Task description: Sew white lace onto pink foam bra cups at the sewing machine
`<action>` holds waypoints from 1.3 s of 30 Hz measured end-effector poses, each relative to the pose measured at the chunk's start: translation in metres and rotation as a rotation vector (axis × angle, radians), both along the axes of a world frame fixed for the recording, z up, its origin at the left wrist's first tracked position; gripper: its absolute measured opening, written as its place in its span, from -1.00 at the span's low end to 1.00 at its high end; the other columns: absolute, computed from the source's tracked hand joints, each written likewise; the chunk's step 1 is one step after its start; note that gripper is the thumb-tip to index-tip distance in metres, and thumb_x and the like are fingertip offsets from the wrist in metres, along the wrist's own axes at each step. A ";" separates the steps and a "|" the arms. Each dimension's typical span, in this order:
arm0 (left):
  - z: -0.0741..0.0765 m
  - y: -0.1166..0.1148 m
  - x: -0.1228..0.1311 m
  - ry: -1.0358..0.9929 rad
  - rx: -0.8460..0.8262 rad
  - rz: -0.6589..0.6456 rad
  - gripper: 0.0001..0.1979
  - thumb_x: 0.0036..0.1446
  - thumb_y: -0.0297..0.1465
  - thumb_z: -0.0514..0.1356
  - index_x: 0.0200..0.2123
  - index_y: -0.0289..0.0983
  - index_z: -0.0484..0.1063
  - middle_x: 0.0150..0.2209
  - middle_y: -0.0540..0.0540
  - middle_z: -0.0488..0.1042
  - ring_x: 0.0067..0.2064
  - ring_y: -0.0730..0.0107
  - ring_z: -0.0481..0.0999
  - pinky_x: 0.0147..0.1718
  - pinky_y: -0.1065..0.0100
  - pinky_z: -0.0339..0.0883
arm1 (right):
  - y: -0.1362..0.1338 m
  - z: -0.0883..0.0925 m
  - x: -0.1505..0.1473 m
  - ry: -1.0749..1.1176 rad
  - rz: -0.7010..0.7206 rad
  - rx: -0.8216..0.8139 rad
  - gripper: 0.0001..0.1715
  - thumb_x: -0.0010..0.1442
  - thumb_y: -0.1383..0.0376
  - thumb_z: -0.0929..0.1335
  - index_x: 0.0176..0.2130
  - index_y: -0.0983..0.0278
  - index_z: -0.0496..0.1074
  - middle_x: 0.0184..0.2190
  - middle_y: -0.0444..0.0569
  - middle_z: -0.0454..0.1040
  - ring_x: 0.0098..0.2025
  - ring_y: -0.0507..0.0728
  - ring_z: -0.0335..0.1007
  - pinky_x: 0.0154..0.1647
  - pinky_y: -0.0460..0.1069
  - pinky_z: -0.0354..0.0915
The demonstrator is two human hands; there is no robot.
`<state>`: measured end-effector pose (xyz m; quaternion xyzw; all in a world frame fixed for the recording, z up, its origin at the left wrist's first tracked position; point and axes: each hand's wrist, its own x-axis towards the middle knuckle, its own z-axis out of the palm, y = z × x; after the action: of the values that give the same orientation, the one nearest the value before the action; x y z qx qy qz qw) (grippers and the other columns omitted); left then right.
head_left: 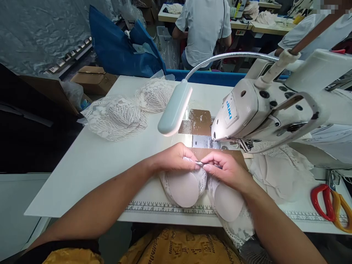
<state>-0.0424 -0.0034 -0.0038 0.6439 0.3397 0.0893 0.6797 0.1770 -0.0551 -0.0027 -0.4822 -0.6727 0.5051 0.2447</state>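
A white lace bra with two smooth pale pads point(183, 189) lies over the table's front edge, its right cup hanging partly off. My left hand point(177, 157) pinches the top edge of the left cup's lace. Close beside it, my right hand point(224, 167) is closed on a small metal tool point(218, 166), whose tip meets the left fingertips. Both hands are in front of the needle area of a white sewing machine point(242, 106). A lamp head point(174, 108) on a bendable neck hangs just above and behind them.
White lace pieces point(118, 115) lie at the back left of the white table point(96, 161). More pale fabric point(280, 170) is piled right of the machine. Red and orange-handled scissors point(327, 205) rest at the right edge. Beyond the table are a blue cloth point(121, 47) and a seated person point(205, 33).
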 end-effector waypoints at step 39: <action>0.007 0.008 -0.013 0.066 0.148 -0.069 -0.76 0.06 -0.29 0.27 -0.25 -0.31 0.43 -0.34 0.00 0.42 -0.33 0.46 0.38 -0.40 0.48 0.20 | 0.004 -0.005 -0.018 -0.128 -0.106 0.036 -0.83 0.14 0.18 0.35 -0.38 0.24 0.40 -0.45 -0.13 0.42 -0.37 0.07 0.29 -0.38 -0.06 0.19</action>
<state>-0.0554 0.0048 0.0036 0.7064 0.3320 0.0692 0.6213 0.1586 -0.0512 -0.0080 -0.5440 -0.6693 0.4474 0.2363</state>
